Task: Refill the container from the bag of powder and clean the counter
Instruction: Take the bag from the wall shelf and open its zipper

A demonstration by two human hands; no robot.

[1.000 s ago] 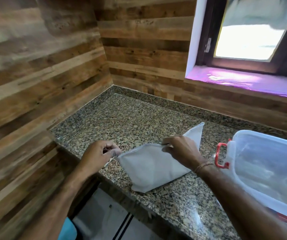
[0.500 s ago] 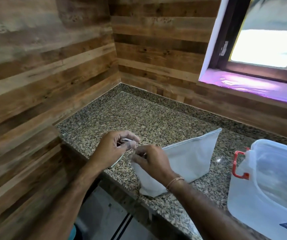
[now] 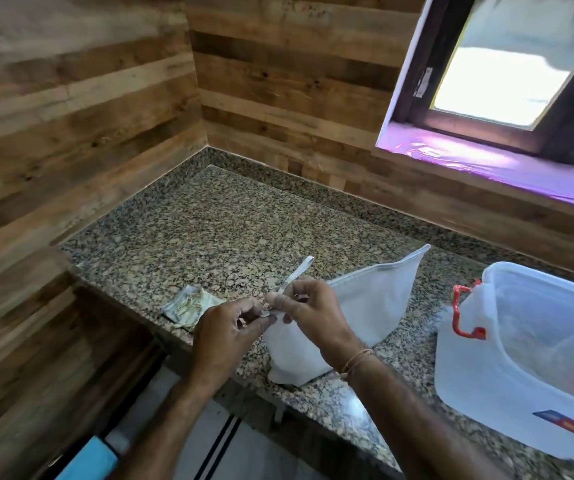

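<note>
Both hands pinch the near corner of the white bag on the granite counter.

The counter (image 3: 209, 223) fills a corner between wood-plank walls, with a window (image 3: 500, 64) above its right part. A crumpled cloth (image 3: 188, 306) lies at the front edge, just left of the hands. The translucent container (image 3: 521, 358), with a red latch (image 3: 460, 313), stands at the right, near the bag but apart from it; its interior is blurred. The white bag (image 3: 365, 306) rests near the front edge, its sealed top edge rising toward the right. A narrow white strip (image 3: 296, 273) sticks up from the bag's near corner. The left hand (image 3: 226, 330) has its fingers closed to a narrow pinch at that corner. The right hand (image 3: 313, 313) is likewise pinched on the corner at the strip's base and covers part of the bag.
</note>
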